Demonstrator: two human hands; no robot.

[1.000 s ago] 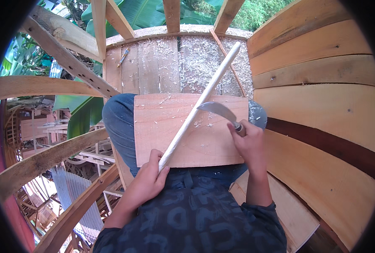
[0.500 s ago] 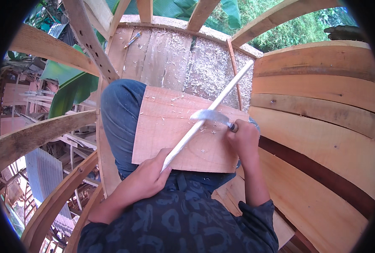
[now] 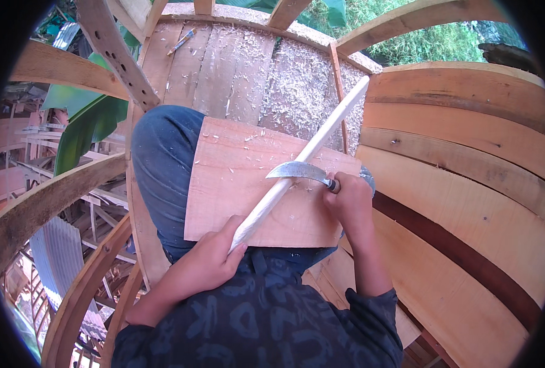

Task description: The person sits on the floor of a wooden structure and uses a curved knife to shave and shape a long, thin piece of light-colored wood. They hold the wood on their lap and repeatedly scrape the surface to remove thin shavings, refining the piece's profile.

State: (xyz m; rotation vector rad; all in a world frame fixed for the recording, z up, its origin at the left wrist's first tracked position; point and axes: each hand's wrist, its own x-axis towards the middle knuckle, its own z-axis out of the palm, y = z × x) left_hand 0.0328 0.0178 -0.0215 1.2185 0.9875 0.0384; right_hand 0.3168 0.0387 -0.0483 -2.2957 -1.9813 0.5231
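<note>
While the left hand (image 3: 216, 254) wraps its fingers around the near end of a pale stick (image 3: 329, 127), the right hand (image 3: 351, 201) is curled tight on the handle (image 3: 333, 186) of a curved knife (image 3: 308, 172) whose blade crosses the stick ahead of and between the two. Shaving the stick seems the step in hand; another stroke would call for a firm left grip and a shallow blade angle. Beneath the stick, a flat board (image 3: 229, 184) lies across the legs (image 3: 164, 165). Beyond both hands, shavings (image 3: 297, 92) litter the floorboards (image 3: 180, 80); right of the right hand run wooden planks (image 3: 456, 172). The left palm hides the stick's near end, the right fist covers most of the handle, and whether the edge bites the wood cannot be told.
</note>
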